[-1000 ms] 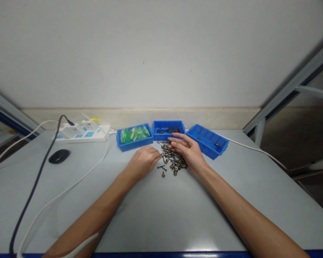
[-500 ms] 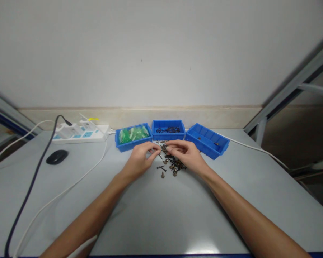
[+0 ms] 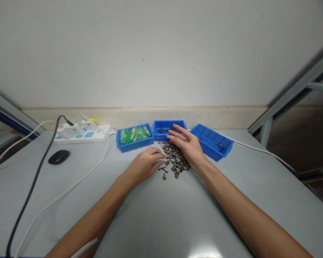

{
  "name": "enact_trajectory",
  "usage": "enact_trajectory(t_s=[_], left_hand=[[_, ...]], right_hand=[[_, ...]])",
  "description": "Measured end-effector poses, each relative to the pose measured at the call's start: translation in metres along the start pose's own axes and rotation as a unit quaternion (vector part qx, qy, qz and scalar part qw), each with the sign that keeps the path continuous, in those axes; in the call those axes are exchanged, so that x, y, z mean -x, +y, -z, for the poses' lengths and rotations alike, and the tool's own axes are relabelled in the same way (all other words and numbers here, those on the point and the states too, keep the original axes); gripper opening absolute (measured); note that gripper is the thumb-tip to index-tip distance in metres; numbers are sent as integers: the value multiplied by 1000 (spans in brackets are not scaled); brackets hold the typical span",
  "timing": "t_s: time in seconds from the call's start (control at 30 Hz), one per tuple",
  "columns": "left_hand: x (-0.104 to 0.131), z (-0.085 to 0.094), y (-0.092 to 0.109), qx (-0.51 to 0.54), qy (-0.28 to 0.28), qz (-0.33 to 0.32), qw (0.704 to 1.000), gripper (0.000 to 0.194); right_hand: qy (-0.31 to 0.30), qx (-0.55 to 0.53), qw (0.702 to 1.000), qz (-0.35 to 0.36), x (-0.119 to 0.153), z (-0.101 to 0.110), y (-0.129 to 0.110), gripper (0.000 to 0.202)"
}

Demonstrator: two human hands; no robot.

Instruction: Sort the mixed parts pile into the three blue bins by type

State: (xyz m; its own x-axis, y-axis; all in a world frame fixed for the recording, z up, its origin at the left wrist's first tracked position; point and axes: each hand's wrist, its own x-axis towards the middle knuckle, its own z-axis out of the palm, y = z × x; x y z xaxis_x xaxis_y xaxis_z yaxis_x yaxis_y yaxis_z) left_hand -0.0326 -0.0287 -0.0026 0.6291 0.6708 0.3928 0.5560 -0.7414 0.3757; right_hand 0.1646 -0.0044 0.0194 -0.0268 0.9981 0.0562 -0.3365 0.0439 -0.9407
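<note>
A pile of mixed screws (image 3: 181, 162), some black and some bronze-coloured, lies on the grey table. At its left edge is my left hand (image 3: 145, 163), its thumb and fingertips apart close to the loose screws; nothing shows clearly between them. My right hand (image 3: 188, 146) is stretched over the back of the pile with fingers spread, the fingertips above the middle blue bin (image 3: 165, 137). Black screws (image 3: 161, 131) lie in that bin, partly hidden by the fingers. To the right, an angled blue bin (image 3: 214, 147) holds a few bronze-coloured screws.
Green-and-clear plastic packets (image 3: 134, 133) fill the left blue bin (image 3: 136, 145). Further left are a white power strip (image 3: 97, 137) with plugs, a black mouse (image 3: 58, 157) and a dark cable (image 3: 33, 182). A white cable (image 3: 72, 184) crosses the table. Behind stands a wall (image 3: 161, 71).
My right hand has left the pile, moved up and back to the middle bin, and spread its fingers. My left hand has shifted slightly down and right, nearer the screws.
</note>
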Motion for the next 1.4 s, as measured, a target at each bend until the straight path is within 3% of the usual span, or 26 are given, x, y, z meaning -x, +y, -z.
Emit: enact_trajectory(t_s=[0.47,0.6,0.8,1.1,1.4], left_hand=[[-1,3,1,-118,1,0,993,23],[-1,0,-4,-104,-6,2,995,26],[-1,-1,-9,-46,42,5,998,20],[-5,4,0,28,113,43,992,11],[0,-7,-11,-32,65,1,997,21]], right_hand=[[7,40,999,-19,17,15,3,41],[1,42,999,-23,16,15,2,41],[1,49,999,-25,16,17,2,40],[-14,93,996,-12,19,15,-1,31],[-20,116,993,-6,21,13,-4,29]])
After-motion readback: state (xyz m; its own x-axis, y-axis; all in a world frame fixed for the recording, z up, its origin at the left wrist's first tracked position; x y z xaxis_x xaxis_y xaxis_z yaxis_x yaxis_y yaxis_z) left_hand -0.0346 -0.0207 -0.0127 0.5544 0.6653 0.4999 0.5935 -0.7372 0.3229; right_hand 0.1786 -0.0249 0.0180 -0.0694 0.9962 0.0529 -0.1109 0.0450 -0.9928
